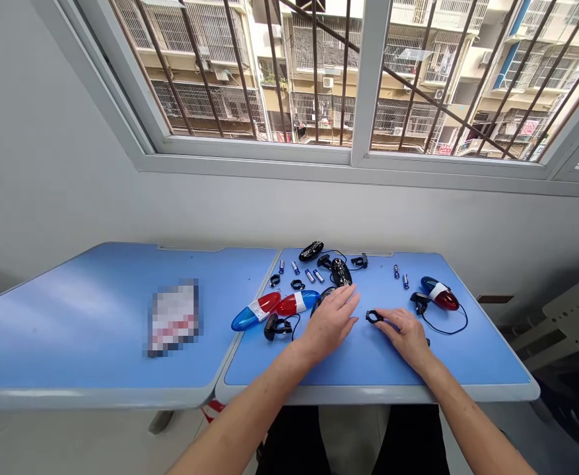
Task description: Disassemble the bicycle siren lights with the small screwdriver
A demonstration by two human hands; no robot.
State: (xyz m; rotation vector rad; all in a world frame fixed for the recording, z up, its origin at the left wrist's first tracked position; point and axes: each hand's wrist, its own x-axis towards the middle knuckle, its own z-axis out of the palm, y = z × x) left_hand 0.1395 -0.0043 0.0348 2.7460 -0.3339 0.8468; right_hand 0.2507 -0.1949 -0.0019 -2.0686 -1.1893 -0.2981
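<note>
My right hand (404,333) pinches a small black ring clamp (374,316) near the middle of the right blue table. Fingers apart, my left hand (331,320) lies over a black oval part (321,298) that it partly hides; no grip on it shows. Left of that hand are two red, white and blue shells, one (255,312) angled and the other (296,303) beside it. A black clamp with a cable (276,326) rests just below them. Behind my left hand sits a glossy black oval piece (341,272).
Batteries (310,276), black rings (298,284) and another black oval (311,251) lie toward the back. At the right are two batteries (401,276) and a red and blue light (440,293) with its cable. A blurred packet (173,320) lies on the left table (96,330).
</note>
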